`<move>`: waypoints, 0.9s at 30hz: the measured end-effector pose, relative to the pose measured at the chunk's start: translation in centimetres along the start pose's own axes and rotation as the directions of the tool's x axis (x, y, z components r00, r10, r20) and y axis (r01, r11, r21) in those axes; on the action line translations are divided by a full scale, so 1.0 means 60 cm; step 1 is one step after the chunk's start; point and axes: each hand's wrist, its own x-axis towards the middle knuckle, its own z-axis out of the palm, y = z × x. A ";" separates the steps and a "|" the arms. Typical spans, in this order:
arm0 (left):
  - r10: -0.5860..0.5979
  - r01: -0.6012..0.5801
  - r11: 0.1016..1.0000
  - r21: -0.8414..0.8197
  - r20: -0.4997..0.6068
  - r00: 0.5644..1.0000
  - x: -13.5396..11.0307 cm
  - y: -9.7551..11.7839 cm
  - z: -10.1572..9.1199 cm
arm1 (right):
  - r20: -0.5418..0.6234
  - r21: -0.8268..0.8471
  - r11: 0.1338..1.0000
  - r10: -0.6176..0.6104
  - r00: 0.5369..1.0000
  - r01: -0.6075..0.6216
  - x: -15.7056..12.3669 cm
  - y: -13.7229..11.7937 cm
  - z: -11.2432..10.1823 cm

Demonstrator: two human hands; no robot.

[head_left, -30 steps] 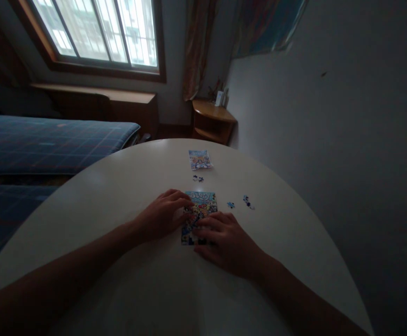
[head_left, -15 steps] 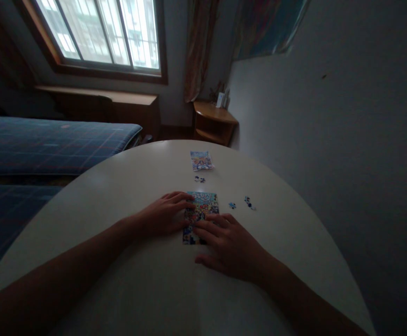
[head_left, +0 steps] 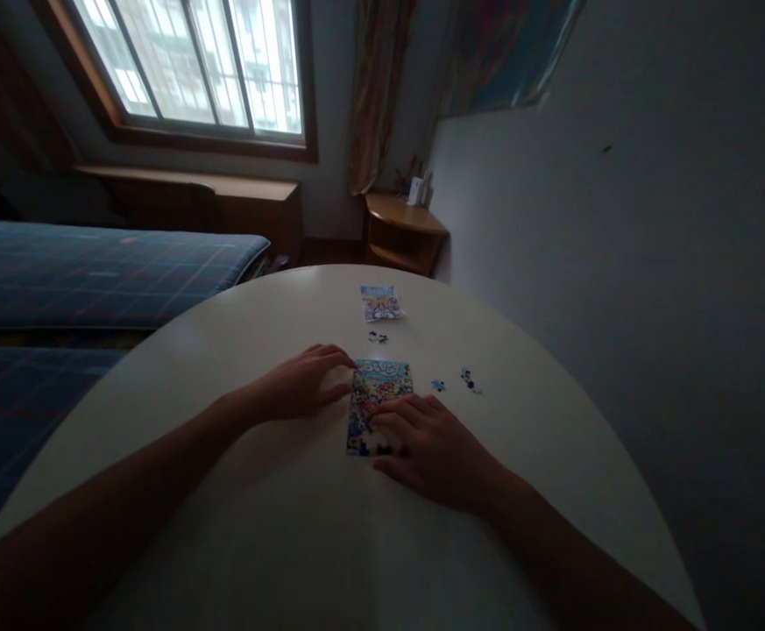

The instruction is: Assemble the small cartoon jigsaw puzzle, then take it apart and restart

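Note:
A small colourful jigsaw puzzle (head_left: 382,386) lies flat on the white round table (head_left: 277,517), with pale gaps in its lower part. My left hand (head_left: 307,381) rests at the puzzle's upper left edge, thumb and fingers apart, fingertips at the border. Over the lower right of the puzzle lies my right hand (head_left: 431,447), fingers stretched across it and thumb apart, hiding that corner. To the right of the puzzle are a loose blue piece (head_left: 438,386) and a small cluster of pieces (head_left: 469,379). A few more pieces (head_left: 378,336) sit beyond its top edge.
A printed picture sheet (head_left: 381,303) lies near the table's far edge. Left of the table is a bed with a blue plaid mattress (head_left: 112,272). A wooden corner stand (head_left: 405,215) stands beyond, and a bare wall (head_left: 619,263) runs along the right.
My left hand has drawn back from the puzzle's surface to its upper left edge. My right hand has shifted slightly, still over the lower right part.

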 end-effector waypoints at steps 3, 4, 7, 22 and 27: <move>-0.159 0.144 0.984 0.102 0.156 0.975 -0.009 -0.006 -0.036 | -0.078 0.022 0.998 0.058 0.995 -0.056 -0.009 0.017 -0.011; -0.198 0.175 0.976 0.129 0.200 0.960 -0.014 -0.006 -0.046 | -0.086 0.024 0.998 0.062 0.994 -0.060 -0.011 0.023 -0.014; -0.291 0.239 0.948 0.208 0.269 0.918 -0.025 -0.001 -0.066 | -0.068 0.022 0.998 0.052 0.996 -0.050 -0.015 0.034 -0.016; -0.355 0.252 0.923 0.291 0.387 0.851 -0.026 0.038 -0.069 | -0.079 0.037 0.996 0.080 0.994 -0.078 -0.011 0.051 0.007; -0.321 0.213 0.929 0.302 0.373 0.871 -0.028 0.041 -0.067 | -0.075 0.027 0.996 0.087 0.993 -0.086 -0.010 0.051 0.006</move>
